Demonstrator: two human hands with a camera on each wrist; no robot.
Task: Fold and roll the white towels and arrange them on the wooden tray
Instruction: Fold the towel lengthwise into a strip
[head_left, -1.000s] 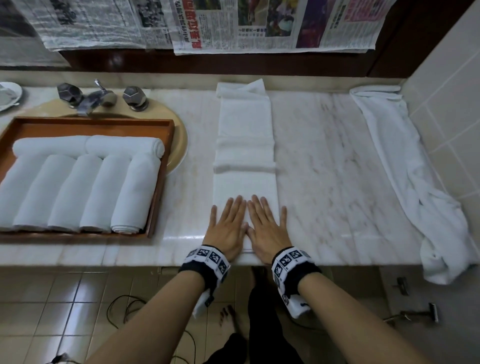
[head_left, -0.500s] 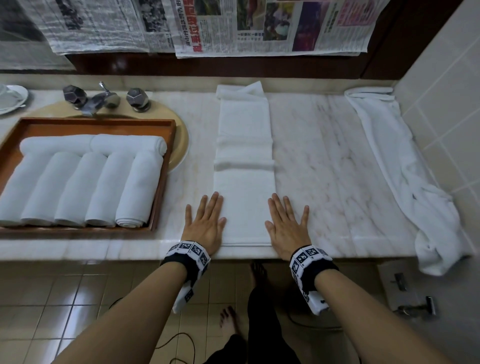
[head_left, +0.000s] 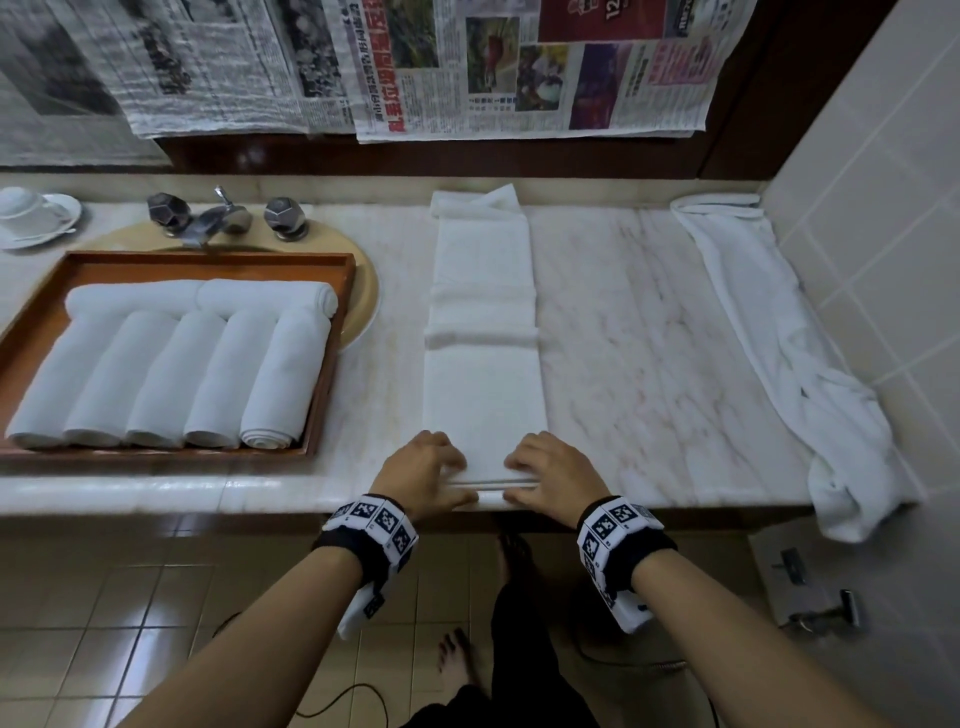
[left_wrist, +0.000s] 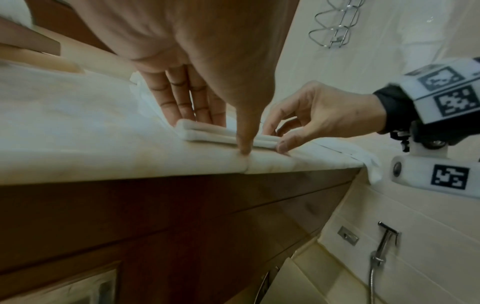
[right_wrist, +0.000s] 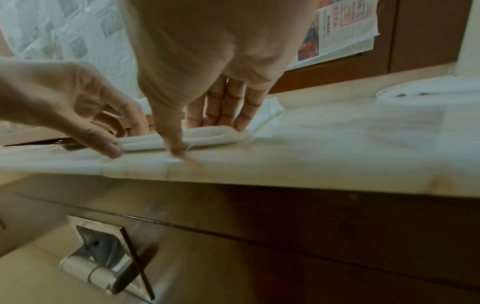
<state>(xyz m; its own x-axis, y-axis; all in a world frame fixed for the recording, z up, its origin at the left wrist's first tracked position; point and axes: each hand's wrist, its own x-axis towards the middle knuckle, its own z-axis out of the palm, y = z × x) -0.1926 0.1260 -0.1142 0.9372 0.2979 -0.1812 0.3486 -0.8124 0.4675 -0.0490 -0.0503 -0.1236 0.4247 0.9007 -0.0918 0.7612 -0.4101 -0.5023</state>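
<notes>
A long white towel (head_left: 483, 364), folded into a narrow strip, lies lengthwise on the marble counter (head_left: 649, 364). Its near end (left_wrist: 207, 133) is doubled over at the counter's front edge. My left hand (head_left: 431, 470) and right hand (head_left: 548, 470) pinch that end from either side, fingers on top and thumbs against its front edge. The left wrist view shows my left hand (left_wrist: 223, 131) on the fold. In the right wrist view my right hand (right_wrist: 200, 133) is on it too. The wooden tray (head_left: 208, 258) at the left holds several rolled white towels (head_left: 171, 374).
A loose white towel (head_left: 779, 338) lies along the right wall and hangs over the counter's edge. The tray sits over a sink with a faucet (head_left: 218, 218) behind it. A cup and saucer (head_left: 31, 213) stand at the far left. Newspapers (head_left: 519, 67) cover the wall behind.
My hands lay flat on the towel, slid apart to its sides, then came back to its near end. They now pinch that end, which has been turned over.
</notes>
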